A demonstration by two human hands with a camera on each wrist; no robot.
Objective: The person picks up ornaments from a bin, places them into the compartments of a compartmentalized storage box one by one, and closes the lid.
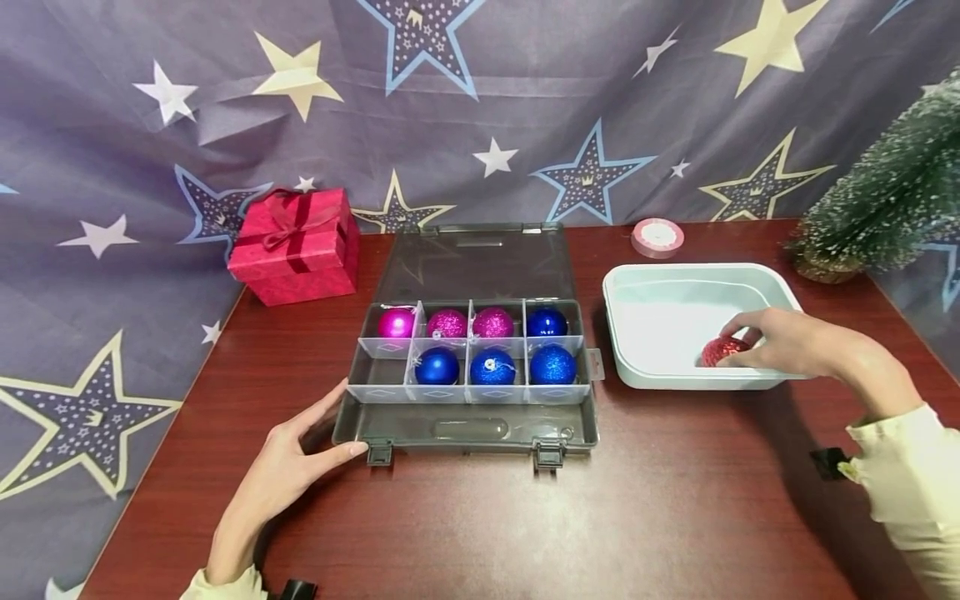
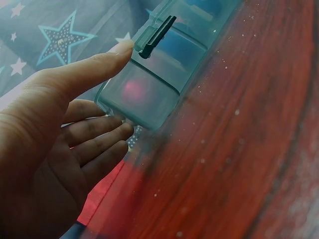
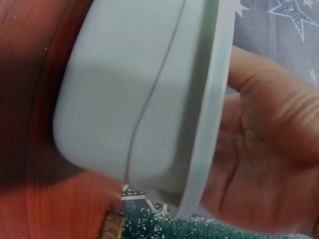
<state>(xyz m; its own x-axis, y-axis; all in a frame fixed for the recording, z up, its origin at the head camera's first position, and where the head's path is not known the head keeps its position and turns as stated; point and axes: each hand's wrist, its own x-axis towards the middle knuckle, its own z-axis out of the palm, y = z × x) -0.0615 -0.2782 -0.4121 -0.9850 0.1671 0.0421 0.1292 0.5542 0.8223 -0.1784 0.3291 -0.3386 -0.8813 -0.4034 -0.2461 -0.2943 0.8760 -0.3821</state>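
Note:
My right hand (image 1: 798, 340) reaches over the near right rim of a pale plastic tub (image 1: 624, 367). Its thumb and fingers pinch a red glittery Christmas ball (image 1: 720, 350) inside the tub; the right wrist view shows the tub wall (image 3: 124, 89) hiding the fingertips and ball. A divided plastic box (image 1: 465, 429) lies with its lid (image 1: 480, 265) tipped back. Three pink balls (image 1: 492, 323) and several blue balls (image 1: 552, 365) sit in its compartments. Thumb and fingers extended, my left hand (image 1: 288, 458) touches the box's front left corner.
A red gift box (image 1: 300, 246) with a bow stands at the back left. Behind the tub lies a pink ribbon roll (image 1: 657, 238). A small frosted tree (image 1: 885, 183) rises at the back right, before a star-patterned cloth (image 1: 525, 100). Everything stands on a red-brown table (image 1: 480, 533).

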